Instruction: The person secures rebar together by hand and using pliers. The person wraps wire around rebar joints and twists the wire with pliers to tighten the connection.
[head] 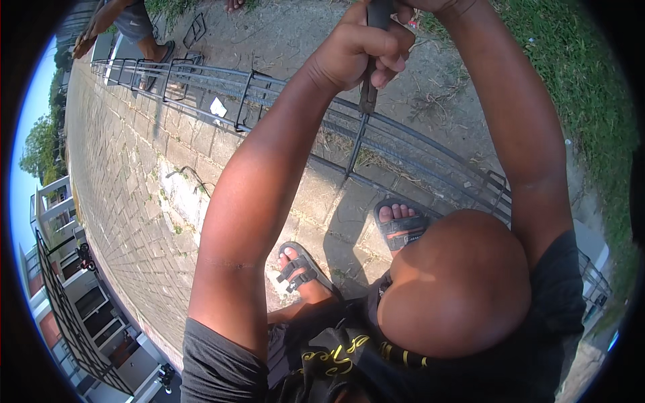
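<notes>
My left hand (370,53) is closed around a dark metal hand tool (379,15). The lower end of the tool meets a long steel rebar cage (302,90) at the joint of a bar and a stirrup (356,146). Beside the top of the tool, my right hand (436,4) is cut off by the picture's upper edge, so its grip is not clear. The cage runs from the upper left to the lower right, passing in front of my sandalled feet and behind my forearms. More stirrups cross it farther left.
Another person's hand (93,32) and sandalled foot (164,53) are at the cage's far left end. Loose bent steel pieces (195,30) lie on the ground there. A white scrap (217,108) lies by the cage. Paving blocks (146,151) spread left; grass (564,60) borders the right.
</notes>
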`<state>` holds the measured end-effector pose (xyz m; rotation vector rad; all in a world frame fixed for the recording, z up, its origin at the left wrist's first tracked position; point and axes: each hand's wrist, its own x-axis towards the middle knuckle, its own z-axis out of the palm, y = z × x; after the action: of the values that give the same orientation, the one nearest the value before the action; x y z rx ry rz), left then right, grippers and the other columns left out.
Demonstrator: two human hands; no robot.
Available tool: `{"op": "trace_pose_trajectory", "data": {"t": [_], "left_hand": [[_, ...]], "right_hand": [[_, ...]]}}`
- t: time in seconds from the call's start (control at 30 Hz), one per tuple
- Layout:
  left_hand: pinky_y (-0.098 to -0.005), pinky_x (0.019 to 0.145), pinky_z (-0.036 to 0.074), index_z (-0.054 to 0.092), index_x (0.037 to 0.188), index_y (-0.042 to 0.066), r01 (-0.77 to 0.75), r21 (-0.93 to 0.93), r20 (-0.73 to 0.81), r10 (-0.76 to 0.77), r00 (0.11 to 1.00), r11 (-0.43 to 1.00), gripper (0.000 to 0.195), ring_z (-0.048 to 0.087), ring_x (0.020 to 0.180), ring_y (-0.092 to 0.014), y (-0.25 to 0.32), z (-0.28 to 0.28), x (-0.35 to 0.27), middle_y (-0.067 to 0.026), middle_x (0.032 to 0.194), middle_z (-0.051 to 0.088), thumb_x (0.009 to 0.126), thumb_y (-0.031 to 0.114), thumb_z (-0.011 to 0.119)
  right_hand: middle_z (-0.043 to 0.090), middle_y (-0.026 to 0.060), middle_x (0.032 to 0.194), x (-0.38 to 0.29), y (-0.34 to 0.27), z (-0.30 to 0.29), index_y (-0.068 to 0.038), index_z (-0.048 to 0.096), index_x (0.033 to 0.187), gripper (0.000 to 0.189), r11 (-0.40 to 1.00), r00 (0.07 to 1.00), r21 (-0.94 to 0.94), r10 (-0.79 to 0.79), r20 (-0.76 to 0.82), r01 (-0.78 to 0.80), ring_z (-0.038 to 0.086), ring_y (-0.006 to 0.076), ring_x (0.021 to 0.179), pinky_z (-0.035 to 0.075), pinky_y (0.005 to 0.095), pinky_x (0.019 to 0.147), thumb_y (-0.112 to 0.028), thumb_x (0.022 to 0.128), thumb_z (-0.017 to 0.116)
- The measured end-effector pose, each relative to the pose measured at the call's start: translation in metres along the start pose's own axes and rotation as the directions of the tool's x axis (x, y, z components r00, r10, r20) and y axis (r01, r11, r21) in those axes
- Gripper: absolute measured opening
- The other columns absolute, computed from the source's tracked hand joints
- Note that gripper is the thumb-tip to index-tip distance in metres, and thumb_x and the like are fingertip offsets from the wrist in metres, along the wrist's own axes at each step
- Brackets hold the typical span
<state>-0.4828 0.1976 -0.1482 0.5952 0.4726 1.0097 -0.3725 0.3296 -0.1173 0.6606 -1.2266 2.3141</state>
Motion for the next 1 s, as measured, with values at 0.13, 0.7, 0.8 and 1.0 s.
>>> {"op": "trace_pose_trajectory", "data": {"t": [0.13,0.7,0.8,1.0], "left_hand": [[-0.0337,0.063,0.051,0.061,0.098,-0.003,-0.084,0.537,-0.232,0.242,0.942,0.839,0.026,0.063,0.063,-0.023,-0.011,0.0,-0.01,-0.0118,0.071,0.061,0.075,0.007,0.067],[-0.0325,0.06,0.053,0.061,0.078,0.0,-0.125,0.572,-0.112,0.228,0.967,0.811,0.01,0.068,0.068,-0.019,0.007,0.026,-0.017,-0.0119,0.076,0.066,0.069,0.004,0.062],[-0.0319,0.064,0.055,0.066,0.085,-0.004,-0.133,0.755,-0.257,0.477,0.841,0.642,0.013,0.069,0.066,-0.024,-0.008,0.055,-0.026,-0.0099,0.067,0.063,0.079,0.007,0.061],[-0.0329,0.053,0.051,0.06,0.078,-0.003,-0.23,0.478,0.018,0.252,0.967,0.848,0.017,0.06,0.051,-0.026,0.01,0.016,-0.023,-0.014,0.061,0.058,0.064,0.003,0.069]], "right_hand": [[0.067,0.0068,0.068,0.006,0.0,0.064,-0.004,0.061,0.09,0.026,0.962,0.918,-0.267,-0.06,-0.392,-0.051,0.068,0.0151,0.058,0.057,0.029,0.052,-0.021,0.089,0.081],[0.071,0.0118,0.073,-0.001,-0.011,0.075,0.002,0.067,0.092,0.039,0.932,0.95,-0.359,-0.062,-0.306,-0.055,0.068,0.017,0.058,0.058,0.0281,0.055,-0.029,0.08,0.088],[0.07,0.0082,0.07,-0.006,-0.015,0.112,0.001,0.068,0.089,0.052,0.714,0.769,-0.652,-0.26,-0.584,-0.254,0.066,0.0116,0.057,0.054,0.024,0.05,-0.042,0.073,0.092],[0.058,0.0024,0.064,0.009,-0.008,0.113,-0.002,0.062,0.089,0.044,0.855,0.83,-0.497,-0.167,-0.532,-0.146,0.057,0.0104,0.053,0.049,0.0214,0.051,-0.037,0.08,0.089]]}}
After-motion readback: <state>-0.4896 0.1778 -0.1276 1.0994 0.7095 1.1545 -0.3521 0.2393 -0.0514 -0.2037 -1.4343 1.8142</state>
